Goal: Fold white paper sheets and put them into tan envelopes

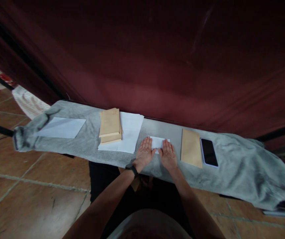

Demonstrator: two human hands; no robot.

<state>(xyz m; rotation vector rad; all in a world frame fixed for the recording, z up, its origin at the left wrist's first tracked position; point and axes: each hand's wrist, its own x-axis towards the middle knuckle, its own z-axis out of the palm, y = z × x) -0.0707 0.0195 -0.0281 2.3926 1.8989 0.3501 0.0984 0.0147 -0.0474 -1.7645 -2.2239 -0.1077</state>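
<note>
On the grey cloth (162,127), in front of the person, a small white paper (157,142) lay flat between a stack of white sheets (132,132) and a brown envelope (191,148). The left hand (144,152) and the right hand (168,155) pressed palm down on its two ends, fingers extended and grasping nothing, with the thumbs pointing toward each other at its near edge. Several brown envelopes (109,123) rested on the stack, a phone (209,152) lay just beside the single envelope, and another white sheet (62,127) lay toward the cloth's left end.
</note>
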